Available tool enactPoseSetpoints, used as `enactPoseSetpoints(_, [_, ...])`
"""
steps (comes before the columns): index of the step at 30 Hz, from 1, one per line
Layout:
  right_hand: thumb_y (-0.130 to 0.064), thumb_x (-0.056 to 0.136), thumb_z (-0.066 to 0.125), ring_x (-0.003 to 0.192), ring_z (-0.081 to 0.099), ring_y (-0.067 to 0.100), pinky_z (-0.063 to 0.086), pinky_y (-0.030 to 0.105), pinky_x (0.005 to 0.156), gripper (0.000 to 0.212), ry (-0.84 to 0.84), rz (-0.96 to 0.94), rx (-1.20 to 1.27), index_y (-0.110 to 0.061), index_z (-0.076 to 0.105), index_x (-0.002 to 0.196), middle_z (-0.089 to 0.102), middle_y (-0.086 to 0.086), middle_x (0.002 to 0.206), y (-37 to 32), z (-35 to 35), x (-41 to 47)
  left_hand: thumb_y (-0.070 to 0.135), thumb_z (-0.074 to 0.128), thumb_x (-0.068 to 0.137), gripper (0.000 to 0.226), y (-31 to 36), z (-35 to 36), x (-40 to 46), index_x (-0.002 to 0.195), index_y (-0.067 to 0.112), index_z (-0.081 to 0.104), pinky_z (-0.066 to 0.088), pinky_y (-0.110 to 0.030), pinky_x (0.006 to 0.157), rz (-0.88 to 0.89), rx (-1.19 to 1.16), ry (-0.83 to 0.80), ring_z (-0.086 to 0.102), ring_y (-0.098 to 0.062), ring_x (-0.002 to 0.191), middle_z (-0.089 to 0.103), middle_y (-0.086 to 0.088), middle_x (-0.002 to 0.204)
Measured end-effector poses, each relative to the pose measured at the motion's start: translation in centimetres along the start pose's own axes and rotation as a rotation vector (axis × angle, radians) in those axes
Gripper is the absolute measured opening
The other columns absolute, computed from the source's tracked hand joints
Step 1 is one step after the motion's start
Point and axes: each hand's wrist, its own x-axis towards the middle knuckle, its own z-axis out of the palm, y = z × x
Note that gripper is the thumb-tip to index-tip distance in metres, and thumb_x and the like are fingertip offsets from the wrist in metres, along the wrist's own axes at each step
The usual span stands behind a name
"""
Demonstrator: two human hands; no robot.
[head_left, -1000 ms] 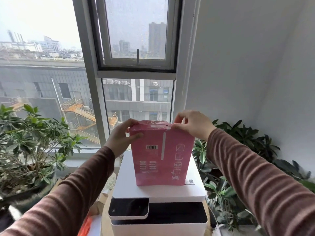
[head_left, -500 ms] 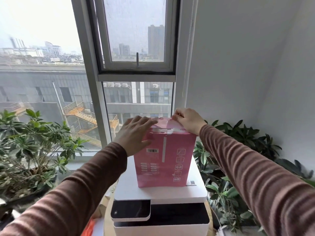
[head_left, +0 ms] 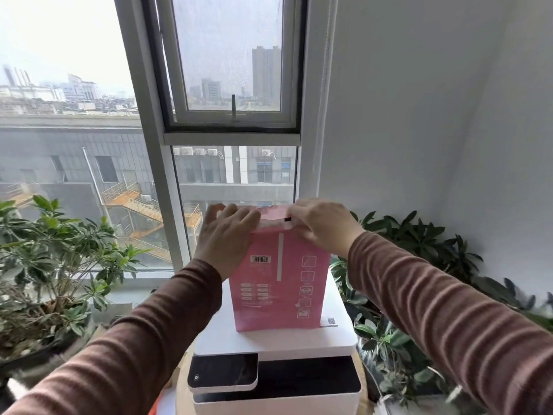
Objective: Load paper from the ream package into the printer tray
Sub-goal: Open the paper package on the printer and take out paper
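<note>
**Ream on printer, both hands at its top flap**

The pink ream stands upright on end on the white lid of the printer, set toward the lid's right rear. Its printed face is toward me: a barcode label upper left, a white vertical stripe at centre, a column of square icons down the right.

My left hand lies against the upper left corner of the ream, palm to the front face, fingers spread and draped over the top edge (a flat bracing contact, not a pinch). My right hand sits on the upper right corner with its fingers curled down and closed on the wrapper's top flap, which is crumpled and partly lifted. A small dark mark shows at the flap's edge beside my right fingers.

Contents: the wrapper hides the paper; I cannot tell whether any sheet is exposed. The printer's dark front panel faces me. Plants stand either side of the printer.
</note>
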Motion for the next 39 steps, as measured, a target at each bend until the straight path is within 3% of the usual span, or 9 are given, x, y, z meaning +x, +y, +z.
enactPoseSetpoints(3, [-0.004,0.087,0.070,0.065,0.061,0.017,0.055,0.030,0.056,0.015,0.113,-0.034,-0.016,-0.017,0.066,0.094,0.068,0.000,0.088,0.0,0.9,-0.9,0.015,0.065,0.083,0.011,-1.0,0.5,-0.8,0.092,0.022,0.064,0.032,-0.042,0.094,-0.001,0.003,0.056,0.066,-0.026,0.082,0.070,0.005,0.087])
enactPoseSetpoints(5, [-0.006,0.085,0.070,0.066,0.059,0.017,0.046,0.026,0.053,0.012,0.110,-0.056,0.016,-0.017,0.067,0.089,0.064,0.000,0.083,-0.4,1.4,-1.3,0.019,0.059,0.087,0.010,-1.5,0.7,-1.3,0.087,0.023,0.068,0.035,-0.041,0.096,0.018,-0.005,0.067,0.067,-0.025,0.080,0.069,0.005,0.084])
enactPoseSetpoints(6, [-0.016,0.087,0.069,0.069,0.057,0.016,0.046,0.027,0.054,0.004,0.097,-0.050,0.056,-0.018,0.067,0.091,0.063,-0.001,0.084,-0.7,1.5,-1.3,0.021,0.058,0.088,0.012,-1.5,0.8,-1.6,0.085,0.024,0.069,0.037,-0.042,0.097,0.028,-0.007,0.069,0.067,-0.024,0.079,0.070,0.005,0.084])
enactPoseSetpoints(9, [-0.047,0.097,0.051,0.082,0.059,0.013,0.055,0.034,0.068,0.030,0.069,0.147,0.298,-0.022,0.068,0.098,0.067,-0.008,0.093,-1.4,1.6,-0.8,0.022,0.066,0.090,0.010,-1.4,1.2,-2.2,0.087,0.025,0.075,0.039,-0.041,0.099,0.019,-0.051,0.065,0.069,-0.022,0.083,0.074,0.008,0.089])
enactPoseSetpoints(12, [-0.032,0.101,0.054,0.096,0.063,0.016,0.056,0.037,0.080,0.023,0.142,0.220,0.346,-0.027,0.071,0.115,0.070,-0.009,0.108,-1.6,2.2,-0.1,0.024,0.068,0.090,0.012,-1.6,1.4,-2.5,0.093,0.031,0.077,0.038,-0.042,0.106,-0.012,-0.092,0.046,0.069,-0.018,0.089,0.075,0.012,0.093])
enactPoseSetpoints(16, [-0.024,0.099,0.058,0.102,0.051,0.019,0.046,0.033,0.087,0.033,0.085,0.135,0.199,-0.031,0.065,0.131,0.060,-0.002,0.106,-1.9,2.6,0.1,0.027,0.063,0.092,0.016,-1.7,1.3,-2.6,0.095,0.032,0.078,0.037,-0.046,0.109,-0.018,-0.098,0.025,0.068,-0.016,0.094,0.075,0.014,0.096])
enactPoseSetpoints(24, [-0.024,0.095,0.065,0.106,0.055,0.024,0.046,0.045,0.094,0.033,0.106,0.066,0.139,-0.033,0.069,0.126,0.067,-0.002,0.106,-1.8,2.8,-0.5,0.023,0.065,0.091,0.016,-1.5,1.3,-2.6,0.098,0.032,0.077,0.037,-0.048,0.110,-0.030,-0.094,0.005,0.068,-0.017,0.097,0.075,0.013,0.098])
enactPoseSetpoints(33, [-0.022,0.090,0.072,0.095,0.062,0.025,0.055,0.043,0.075,0.030,0.163,0.038,0.116,-0.031,0.074,0.119,0.072,-0.005,0.102,-2.1,2.8,-0.9,0.029,0.056,0.094,0.021,-1.5,1.2,-2.6,0.098,0.031,0.077,0.037,-0.048,0.109,-0.006,-0.095,0.027,0.069,-0.017,0.096,0.075,0.013,0.098])
enactPoseSetpoints(39, [-0.029,0.089,0.072,0.091,0.059,0.017,0.051,0.043,0.085,0.013,0.132,0.063,0.159,-0.028,0.078,0.100,0.067,-0.007,0.094,-2.5,2.3,-0.3,0.025,0.062,0.093,0.016,-1.5,1.4,-2.9,0.100,0.030,0.075,0.039,-0.046,0.108,0.007,-0.107,0.043,0.066,-0.018,0.097,0.073,0.012,0.099])
